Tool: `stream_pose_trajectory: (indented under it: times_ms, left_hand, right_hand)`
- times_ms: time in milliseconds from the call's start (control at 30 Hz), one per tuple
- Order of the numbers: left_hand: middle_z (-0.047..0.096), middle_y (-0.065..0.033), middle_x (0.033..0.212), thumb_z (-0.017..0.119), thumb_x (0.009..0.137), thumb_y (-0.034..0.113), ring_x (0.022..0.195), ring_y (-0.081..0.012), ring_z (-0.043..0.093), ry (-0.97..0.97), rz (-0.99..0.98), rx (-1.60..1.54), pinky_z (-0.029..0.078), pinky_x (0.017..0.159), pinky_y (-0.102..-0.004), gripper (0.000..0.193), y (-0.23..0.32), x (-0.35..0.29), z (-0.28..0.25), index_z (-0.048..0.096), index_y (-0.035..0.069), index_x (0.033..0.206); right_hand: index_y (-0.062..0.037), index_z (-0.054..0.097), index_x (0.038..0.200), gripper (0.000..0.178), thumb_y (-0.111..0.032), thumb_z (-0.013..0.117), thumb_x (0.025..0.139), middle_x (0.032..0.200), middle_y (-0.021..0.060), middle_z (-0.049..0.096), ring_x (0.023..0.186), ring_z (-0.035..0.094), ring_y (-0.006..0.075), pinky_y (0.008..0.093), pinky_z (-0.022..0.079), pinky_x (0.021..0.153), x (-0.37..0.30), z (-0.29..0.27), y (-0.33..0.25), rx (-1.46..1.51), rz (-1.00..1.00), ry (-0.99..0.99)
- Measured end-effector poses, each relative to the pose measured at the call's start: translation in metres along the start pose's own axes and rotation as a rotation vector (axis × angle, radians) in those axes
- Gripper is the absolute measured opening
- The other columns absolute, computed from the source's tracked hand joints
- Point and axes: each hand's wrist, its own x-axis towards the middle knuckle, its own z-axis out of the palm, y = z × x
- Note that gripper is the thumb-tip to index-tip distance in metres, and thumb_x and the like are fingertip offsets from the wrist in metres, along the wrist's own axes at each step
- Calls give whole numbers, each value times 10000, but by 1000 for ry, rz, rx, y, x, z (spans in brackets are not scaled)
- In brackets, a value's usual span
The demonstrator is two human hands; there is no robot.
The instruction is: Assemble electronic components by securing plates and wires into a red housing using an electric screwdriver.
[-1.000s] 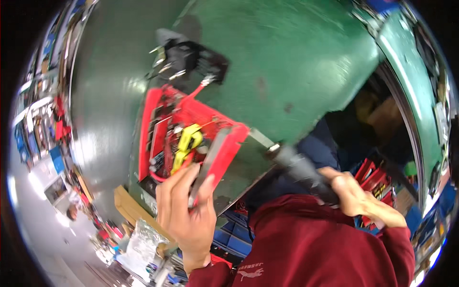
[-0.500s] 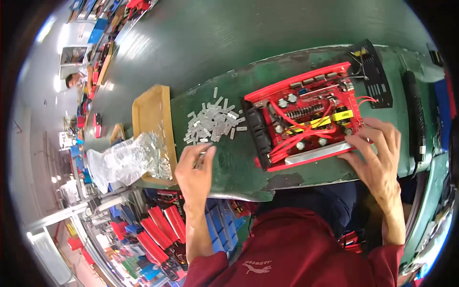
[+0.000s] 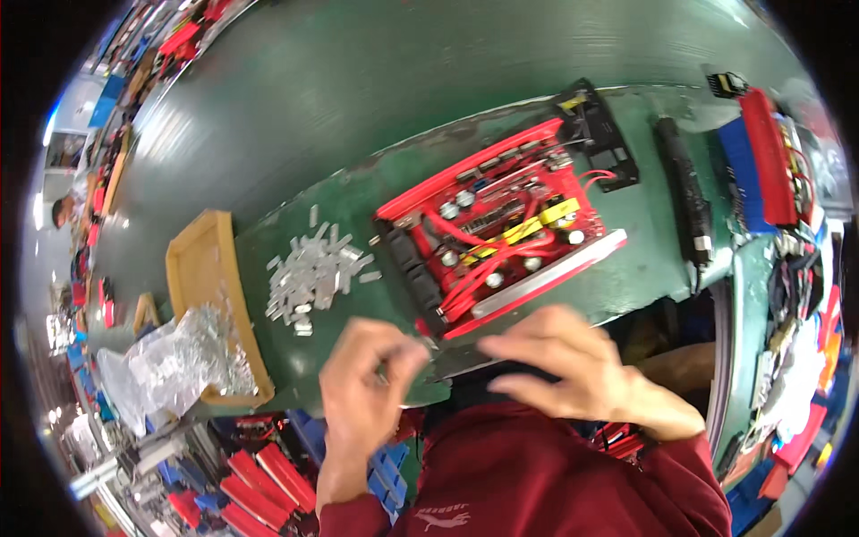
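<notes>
My left hand (image 3: 362, 376) is curled in a pinch near the bench's front edge. A small metallic bit shows at its fingertips, too blurred to name. To its right, my right hand (image 3: 568, 362) has its fingers spread and holds nothing visible. Just beyond both hands lies an open red electronic unit (image 3: 465, 173), slanted on the bench. Inside are red wires (image 3: 479, 277), yellow-wrapped transformers (image 3: 559, 211) and round capacitors; a silver bar (image 3: 546, 279) runs along its near side. Its left end carries a black panel (image 3: 413, 268). Left of it is a pile of small silver metal pieces (image 3: 313, 273).
A cardboard tray (image 3: 199, 259) with a clear plastic bag (image 3: 157, 362) stands at left. A black slotted panel (image 3: 604, 148) is wired to the unit's far right. Further right lie a black electric screwdriver (image 3: 684, 188) and another red unit (image 3: 767, 166) beside blue material.
My right hand has left the unit's near right corner and come left toward my left hand. The view has turned rightward, bringing the second red unit into sight.
</notes>
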Motion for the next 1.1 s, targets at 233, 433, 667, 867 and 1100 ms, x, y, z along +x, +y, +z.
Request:
stream_pose_trajectory:
  times_ms: [233,433,667,867,1100]
  left_hand:
    - [610,-120,876,581,987,170,718,-145,571,13,-137,-355,443,553,-232,289,20,-24,25,660,-72,851]
    - [606,-130,814,185,1079,531,618,-196,596,217,-113,-118,470,437,-244,813,18,-6,20,695,-58,845]
    - [700,-229,1049,613,926,-8,904,-267,718,23,-304,-593,610,835,-386,229,37,20,38,587,-56,1149]
    - [711,-223,1064,659,956,24,937,-253,720,8,-305,-690,623,836,-368,235,37,16,38,590,-74,1158]
    - [712,-161,952,717,937,131,831,-215,722,76,-274,-535,623,741,-339,250,35,13,44,641,-63,1076]
  right_hand:
    - [-26,731,1078,183,-40,737,896,1011,99,673,917,671,225,337,553,749,6,13,0,584,64,31]
    - [-12,708,1136,219,-18,695,918,985,107,703,822,684,159,284,545,709,-6,4,4,396,467,122]
    - [3,700,1149,222,36,636,939,1013,119,702,866,702,171,293,557,769,-16,-5,14,266,401,191]
    - [2,691,1159,213,2,647,951,1011,115,701,885,708,171,296,562,774,-13,-2,14,334,415,229]
    - [7,688,1151,201,-6,650,954,1027,113,699,875,707,166,299,566,777,-14,-1,15,323,435,200]
